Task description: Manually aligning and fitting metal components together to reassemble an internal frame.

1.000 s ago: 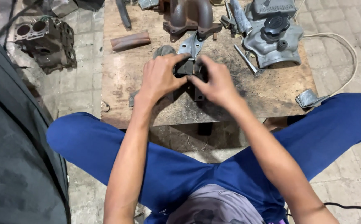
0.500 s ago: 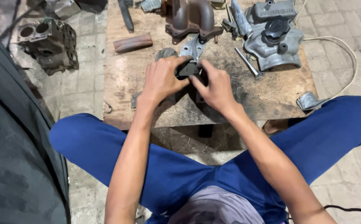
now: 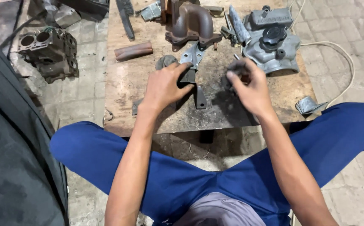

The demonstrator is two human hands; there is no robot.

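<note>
Low, stained wooden workbench (image 3: 127, 90) on paving, bearing rusty exhaust manifold (image 3: 190, 23), grey engine cover (image 3: 270, 46), rusty pipe stub (image 3: 133, 50), black bracket (image 3: 199, 97)

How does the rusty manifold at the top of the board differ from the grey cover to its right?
The rusty manifold is brown with curved tube runners; the grey cover is pale, boxier, and carries a black round cap. The manifold sits at the board's far middle, the cover nearer the right hand. Both are metal engine parts resting on the wooden board.

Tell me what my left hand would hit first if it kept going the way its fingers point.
Probably nothing new: the left hand already touches the dark metal bracket. Beyond it lies the rusty manifold, though depth is unclear.
</note>
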